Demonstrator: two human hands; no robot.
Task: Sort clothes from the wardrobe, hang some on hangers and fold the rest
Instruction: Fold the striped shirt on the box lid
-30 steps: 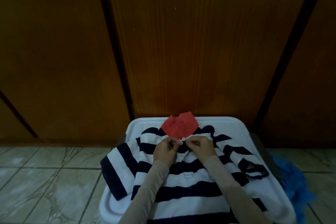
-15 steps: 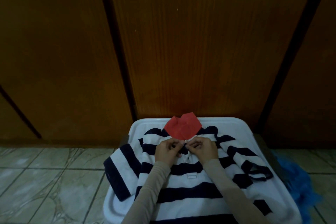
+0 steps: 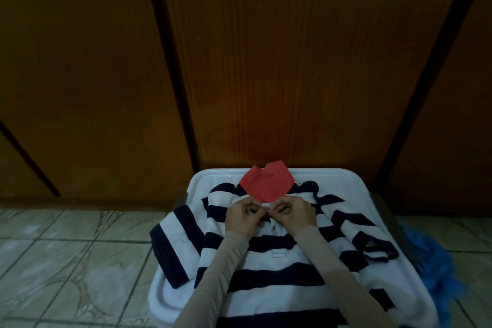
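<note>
My left hand and my right hand meet at the neck of the striped polo shirt, just below its red collar. Each grip is closed in a pinch on the white placket edge, fingertips almost touching. The shirt lies face up on a white plastic tray, one sleeve hanging over the left rim. The tray stands on the tiled floor against the wooden wardrobe doors; blue fabric lies at the right

Navy-and-white striped shirt with red collar; white tray; brown wardrobe doors; possibly greenish-grey marbled tiles.
</note>
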